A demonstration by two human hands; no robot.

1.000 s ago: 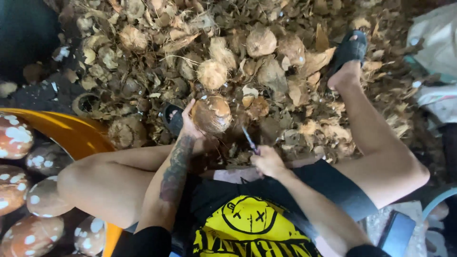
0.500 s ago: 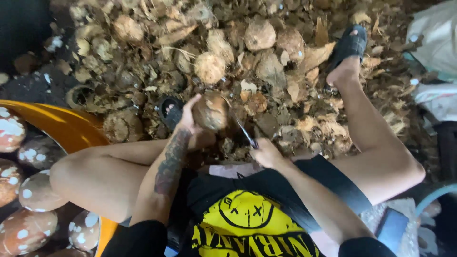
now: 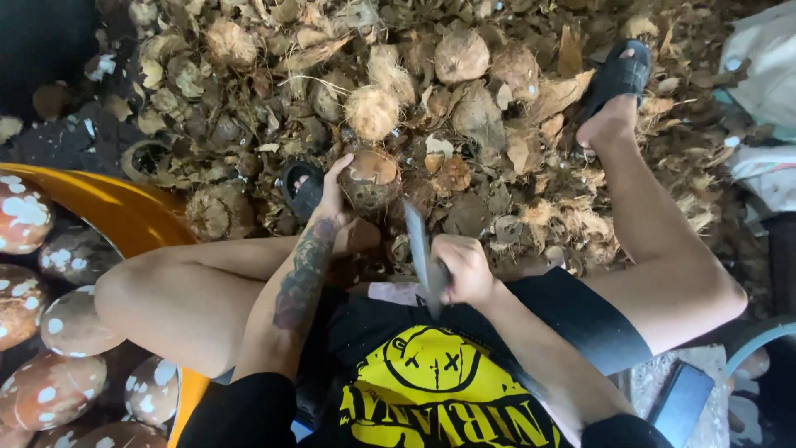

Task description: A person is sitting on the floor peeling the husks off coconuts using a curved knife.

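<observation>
We look down on a wide heap of coconut husks [image 3: 497,116] and fibrous shells that covers the ground ahead, with several rough brown coconuts lying among the scraps. At our left edge curves an orange basin [image 3: 116,211], and inside it sit peeled coconuts [image 3: 50,386], brown with white patches, packed close to one another. Our bare legs spread to either side of the work; the right foot in a black sandal [image 3: 618,79] rests far out on the husks, and a second black sandal [image 3: 303,189] shows just behind our left wrist. Low at the right lies a dark phone [image 3: 680,402] on a pale slab. Between our knees, in front of the yellow print on our black shirt, our left hand [image 3: 336,195] holds a coconut [image 3: 371,178] from its left side, fingers curled around it, its pale cut top facing up above the husk pile. Just to the right of it and a little nearer to us, our right hand [image 3: 464,270] is closed in a fist around the handle of a knife [image 3: 419,245], whose grey blade points up toward the coconut without touching it.
</observation>
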